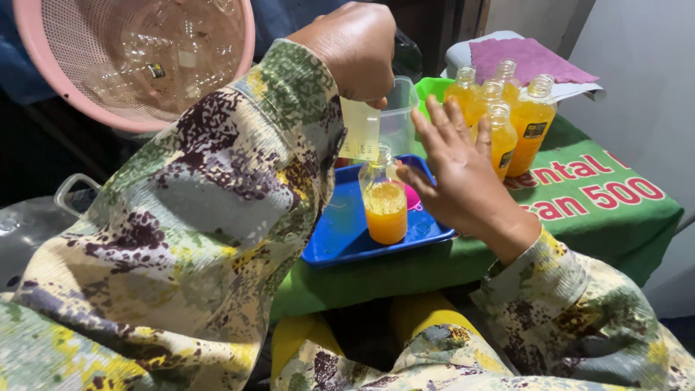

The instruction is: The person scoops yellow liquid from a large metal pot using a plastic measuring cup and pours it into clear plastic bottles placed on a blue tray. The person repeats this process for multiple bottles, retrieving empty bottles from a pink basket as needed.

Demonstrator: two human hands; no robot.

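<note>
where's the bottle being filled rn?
Head view, centre: the half-filled bottle stands upright on the blue tray, under the small cup tipped by the left hand, with the right hand just beside it.

Glossy clear plastic bottle [384, 201] on smooth blue plastic tray [340, 235]; matt green cloth [579, 210].

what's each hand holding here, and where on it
The left hand grips a small clear measuring cup by its upper rim, tilted over the bottle on the blue tray. The right hand holds nothing; its open fingers are beside the bottle.
</note>
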